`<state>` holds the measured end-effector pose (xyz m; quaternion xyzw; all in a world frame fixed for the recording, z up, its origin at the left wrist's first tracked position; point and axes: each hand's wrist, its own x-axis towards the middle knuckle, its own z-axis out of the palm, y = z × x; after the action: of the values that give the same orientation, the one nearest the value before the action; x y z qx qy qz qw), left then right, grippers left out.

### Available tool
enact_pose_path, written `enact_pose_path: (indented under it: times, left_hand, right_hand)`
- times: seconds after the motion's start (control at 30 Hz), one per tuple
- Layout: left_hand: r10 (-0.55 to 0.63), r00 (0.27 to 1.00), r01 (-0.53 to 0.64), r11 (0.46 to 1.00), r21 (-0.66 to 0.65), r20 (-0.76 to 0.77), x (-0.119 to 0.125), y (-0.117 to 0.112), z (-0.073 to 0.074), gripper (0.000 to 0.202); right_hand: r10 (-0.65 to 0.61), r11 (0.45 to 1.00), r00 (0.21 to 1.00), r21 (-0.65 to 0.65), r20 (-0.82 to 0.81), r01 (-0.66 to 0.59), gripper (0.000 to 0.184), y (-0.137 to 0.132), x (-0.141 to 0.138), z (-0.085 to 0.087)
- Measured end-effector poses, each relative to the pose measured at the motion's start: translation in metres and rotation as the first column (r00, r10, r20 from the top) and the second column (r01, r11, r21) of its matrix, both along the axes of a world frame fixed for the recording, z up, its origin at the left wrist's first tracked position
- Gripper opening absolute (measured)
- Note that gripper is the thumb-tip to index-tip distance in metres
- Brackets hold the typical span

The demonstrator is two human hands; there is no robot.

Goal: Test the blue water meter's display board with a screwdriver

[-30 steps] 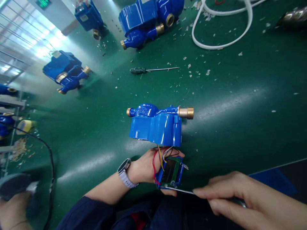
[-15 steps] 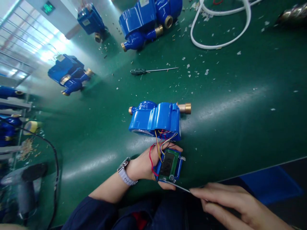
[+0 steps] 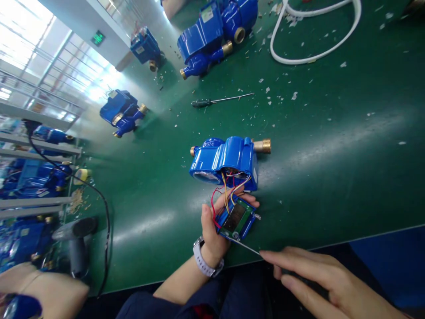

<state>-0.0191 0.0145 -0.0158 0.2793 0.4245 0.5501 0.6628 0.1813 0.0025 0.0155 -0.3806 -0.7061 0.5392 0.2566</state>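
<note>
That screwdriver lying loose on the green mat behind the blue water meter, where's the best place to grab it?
Take the screwdriver by its thick dark handle at the left end, coming from above: it lies flat on the mat, and its shaft, pointing right, is probably too thin to pinch well.

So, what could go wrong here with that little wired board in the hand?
1. The thin screwdriver in the right hand has its tip on the display module. A slip might jab the left hand that holds it.
2. Short wires tie the module to the blue meter. Pulling the module away might strain them.
</note>
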Motion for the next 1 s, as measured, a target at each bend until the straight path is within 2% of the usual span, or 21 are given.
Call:
enact_pose_path:
  times: [0.1,0.17,0.27,0.4,0.47,0.67,0.87,0.93,1.0]
  left_hand:
    - [0.02,1.0,-0.019,0.999,0.038,-0.011,0.003,0.002,-0.001,0.069]
    - [-0.004,0.999,0.009,0.996,0.088,-0.052,0.001,0.003,-0.003,0.068]
    - [-0.074,0.984,0.103,0.979,0.177,-0.163,-0.006,0.006,-0.006,0.069]
    - [-0.198,0.921,0.282,0.934,0.222,-0.335,-0.018,0.009,-0.011,0.073]
    - [-0.215,0.91,0.306,0.926,0.223,-0.353,-0.02,0.01,-0.013,0.074]
    - [-0.032,0.98,0.07,0.98,0.188,-0.197,-0.002,0.009,-0.009,0.07]
    - [0.077,0.99,-0.063,0.992,0.111,-0.121,0.013,0.002,-0.003,0.071]
    - [0.091,0.988,-0.078,0.992,0.1,-0.123,0.014,0.0,-0.003,0.071]
    - [0.095,0.99,-0.086,0.993,0.086,-0.105,0.014,-0.001,-0.004,0.069]
  right_hand:
    - [0.03,0.993,0.999,0.113,0.011,-0.031,0.04,0.004,0.001,0.004]
    - [0.043,0.99,0.999,0.133,0.024,-0.045,0.042,0.004,0.004,0.002]
    - [0.042,0.997,0.997,0.059,0.071,-0.046,0.038,0.001,0.011,-0.006]
    - [0.048,0.993,0.995,-0.115,0.092,-0.037,0.032,0.004,0.016,-0.015]
    - [0.031,0.992,0.997,-0.124,0.067,-0.022,0.032,0.007,0.016,-0.015]
    - [0.046,0.988,0.994,0.141,0.095,-0.06,0.042,0.013,0.012,-0.006]
    - [0.028,0.998,0.999,0.06,-0.04,-0.026,0.04,0.008,0.001,0.002]
    - [0.005,0.991,0.997,0.136,-0.077,0.006,0.044,0.001,-0.001,0.0]
    - [-0.002,0.967,0.999,0.255,-0.042,0.012,0.05,-0.007,0.0,-0.004]
